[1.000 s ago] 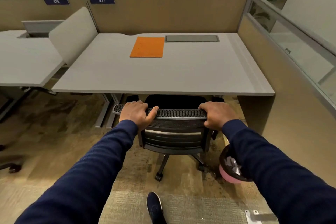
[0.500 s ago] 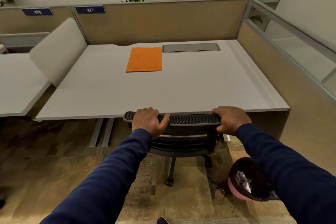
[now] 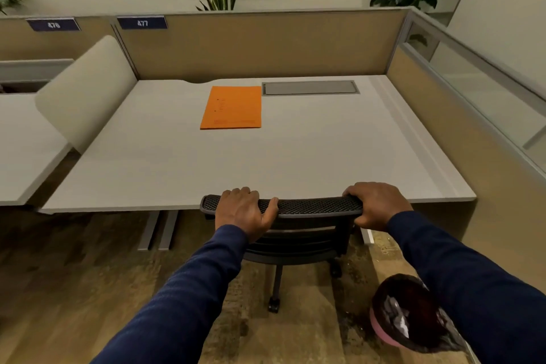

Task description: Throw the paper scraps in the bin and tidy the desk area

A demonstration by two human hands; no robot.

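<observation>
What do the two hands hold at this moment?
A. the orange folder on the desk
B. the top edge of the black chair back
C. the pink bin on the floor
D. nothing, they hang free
B: the left hand and the right hand both grip the mesh top edge of the chair back, while the orange folder lies untouched on the desk and the pink bin stands on the floor.

Inspector: Any legible markings?

Operator: I read "477" on a blue plate point(image 3: 142, 23) on the partition point(image 3: 266, 44) behind the desk point(image 3: 266, 162), and "476" on the neighbouring plate point(image 3: 53, 25). The print on the orange envelope point(image 3: 232, 108) is illegible.
</observation>
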